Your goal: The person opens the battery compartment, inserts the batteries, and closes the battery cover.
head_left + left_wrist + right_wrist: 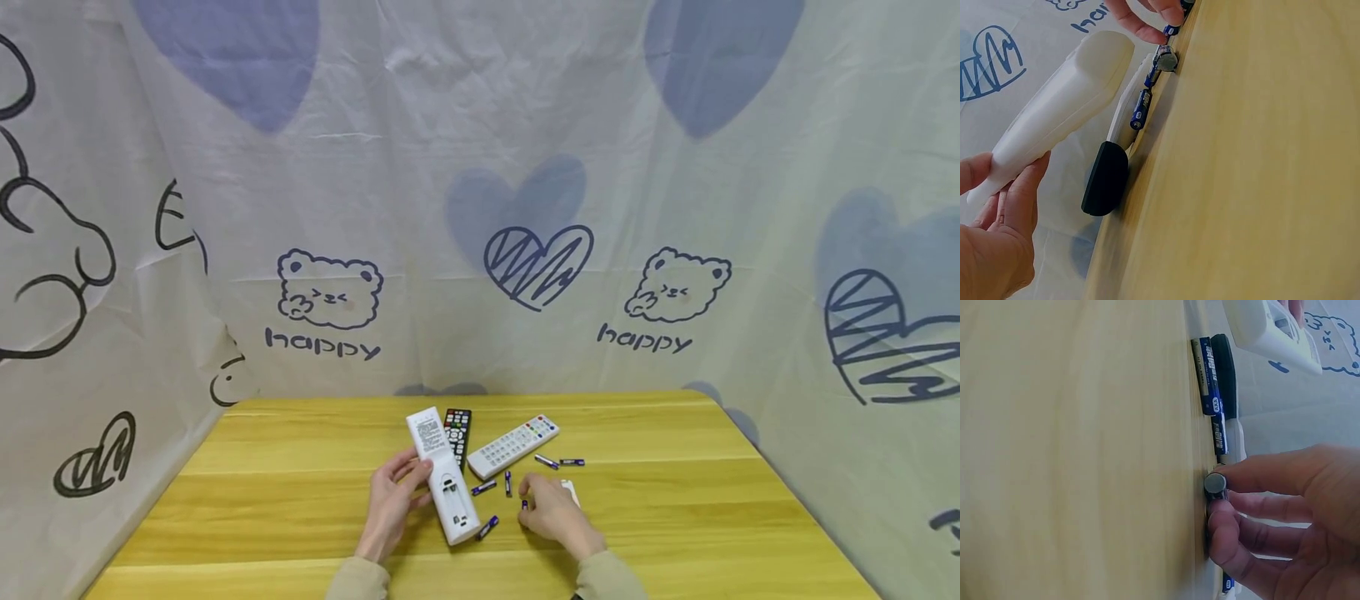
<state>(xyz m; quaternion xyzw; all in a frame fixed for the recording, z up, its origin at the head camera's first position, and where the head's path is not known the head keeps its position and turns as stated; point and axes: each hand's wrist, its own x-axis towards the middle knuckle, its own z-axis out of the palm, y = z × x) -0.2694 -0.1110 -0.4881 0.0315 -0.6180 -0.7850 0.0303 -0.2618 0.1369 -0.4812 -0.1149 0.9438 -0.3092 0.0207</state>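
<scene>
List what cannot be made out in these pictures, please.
- Head view: part of black remote, covered by held white remote.
- Head view: part of white piece, behind the right hand.
- Head view: held remote's label text, too small.
- Left wrist view: the right hand, cut by the top edge.

Yellow wood-grain table (690, 517), on it 1 black remote (458, 427), 1 white remote (513, 447), 5 loose batteries (507, 484), 1 white piece (572, 490)

From here I see smooth white plastic on the open-backed remote control (444, 467), matt plastic on the black remote (1107, 178), AAA batteries (1205, 376) with glossy wrapping and metal ends, a smooth wood-grained tabletop (285, 471), and creased matt backdrop cloth (420, 179).
</scene>
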